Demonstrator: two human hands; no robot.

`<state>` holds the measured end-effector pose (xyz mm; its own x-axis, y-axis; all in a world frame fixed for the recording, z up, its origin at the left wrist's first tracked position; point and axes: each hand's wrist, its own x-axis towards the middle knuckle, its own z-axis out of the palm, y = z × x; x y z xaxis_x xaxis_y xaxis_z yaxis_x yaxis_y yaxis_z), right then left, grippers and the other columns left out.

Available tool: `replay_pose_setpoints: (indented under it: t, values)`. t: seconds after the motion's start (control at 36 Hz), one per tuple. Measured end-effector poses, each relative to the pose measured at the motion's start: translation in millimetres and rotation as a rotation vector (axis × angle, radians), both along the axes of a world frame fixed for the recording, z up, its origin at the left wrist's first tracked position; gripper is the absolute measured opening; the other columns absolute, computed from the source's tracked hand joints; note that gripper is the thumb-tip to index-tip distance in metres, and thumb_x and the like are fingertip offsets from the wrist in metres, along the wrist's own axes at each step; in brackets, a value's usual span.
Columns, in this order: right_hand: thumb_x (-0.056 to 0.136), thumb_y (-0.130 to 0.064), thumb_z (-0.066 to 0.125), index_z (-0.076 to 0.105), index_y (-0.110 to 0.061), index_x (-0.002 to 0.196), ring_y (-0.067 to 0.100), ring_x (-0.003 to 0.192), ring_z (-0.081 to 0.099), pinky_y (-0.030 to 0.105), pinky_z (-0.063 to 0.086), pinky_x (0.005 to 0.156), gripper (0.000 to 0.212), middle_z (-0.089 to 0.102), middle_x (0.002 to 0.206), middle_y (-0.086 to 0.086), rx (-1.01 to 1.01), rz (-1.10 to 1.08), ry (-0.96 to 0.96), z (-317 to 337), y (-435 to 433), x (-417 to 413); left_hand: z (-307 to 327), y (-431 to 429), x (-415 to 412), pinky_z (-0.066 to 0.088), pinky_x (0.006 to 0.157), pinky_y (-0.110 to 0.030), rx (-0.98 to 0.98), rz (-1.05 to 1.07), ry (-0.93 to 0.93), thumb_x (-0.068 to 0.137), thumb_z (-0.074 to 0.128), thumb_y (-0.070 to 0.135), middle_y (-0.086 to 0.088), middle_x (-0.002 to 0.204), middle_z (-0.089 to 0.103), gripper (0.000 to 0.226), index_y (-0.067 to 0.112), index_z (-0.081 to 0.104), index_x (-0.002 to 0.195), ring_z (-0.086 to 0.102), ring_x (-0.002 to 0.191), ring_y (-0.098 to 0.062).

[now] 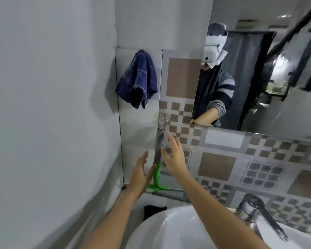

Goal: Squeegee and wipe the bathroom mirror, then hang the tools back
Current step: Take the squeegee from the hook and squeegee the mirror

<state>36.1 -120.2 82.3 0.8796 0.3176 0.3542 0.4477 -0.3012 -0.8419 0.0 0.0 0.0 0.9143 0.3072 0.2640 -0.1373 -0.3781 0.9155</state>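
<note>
A squeegee (pixel 157 169) with a grey handle and a green neck and blade holder hangs head-down from a metal hook (pixel 162 121) on the tiled wall. My left hand (pixel 141 174) is open just left of its green neck, thumb touching or almost touching it. My right hand (pixel 174 157) is open just right of the handle, fingers spread and pointing up. A blue checked cloth (pixel 137 81) hangs on the wall higher up to the left. The mirror (pixel 269 72) fills the upper right and reflects a person.
A white washbasin (pixel 171 230) lies below my arms, with a chrome tap (pixel 258 212) at its right. A plain grey wall stands close on the left. Patterned tiles (pixel 241 168) run beneath the mirror. Something small and black (pixel 153 210) sits behind the basin.
</note>
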Motion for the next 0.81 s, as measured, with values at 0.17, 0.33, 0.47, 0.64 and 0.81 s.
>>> replay_pose_setpoints:
  t: [0.17,0.33,0.47,0.64,0.81]
  values:
    - [0.092,-0.008,0.052,0.020,-0.032,0.145,0.014,0.139,0.028,0.035,0.029,0.113,0.066,0.028,0.149,-0.010,0.173,0.009,0.069,-30,23,7,-25,-1,2,0.034,0.097,-0.023,-0.051,-0.070,0.045,0.091,0.053,0.030,0.007,0.130,0.041,0.058,0.035,0.024,0.141,0.042,0.118,-0.006]
    - [0.090,-0.001,0.054,0.018,-0.046,0.136,0.015,0.138,0.031,0.034,0.033,0.111,0.074,0.030,0.150,-0.008,0.233,-0.024,0.036,-39,29,13,-33,-3,8,0.050,0.076,-0.014,-0.067,-0.117,0.052,0.094,0.050,0.026,0.009,0.106,0.059,0.050,0.035,0.031,0.139,0.060,0.093,-0.002]
    - [0.089,0.002,0.053,0.022,-0.047,0.135,0.017,0.137,0.033,0.037,0.037,0.109,0.074,0.033,0.150,-0.001,0.272,-0.053,0.045,-37,30,10,-31,-7,6,0.049,0.073,-0.011,-0.066,-0.120,0.037,0.094,0.049,0.026,0.012,0.104,0.060,0.045,0.043,0.033,0.133,0.060,0.092,-0.001]
    - [0.089,0.002,0.054,0.022,-0.049,0.133,0.019,0.136,0.035,0.045,0.039,0.107,0.075,0.035,0.148,0.000,0.270,-0.070,0.026,-30,29,-2,-22,-8,-8,0.049,0.075,-0.011,-0.024,-0.124,0.022,0.094,0.048,0.030,0.011,0.104,0.060,0.045,0.048,0.030,0.131,0.060,0.093,-0.002]
    - [0.087,0.004,0.054,0.027,-0.049,0.131,0.022,0.127,0.043,0.049,0.050,0.094,0.075,0.041,0.142,0.003,0.344,-0.060,-0.012,-7,26,-21,4,-10,-27,0.049,0.074,-0.011,0.011,-0.100,-0.049,0.091,0.048,0.039,0.013,0.108,0.056,0.042,0.056,0.028,0.124,0.057,0.097,0.001]
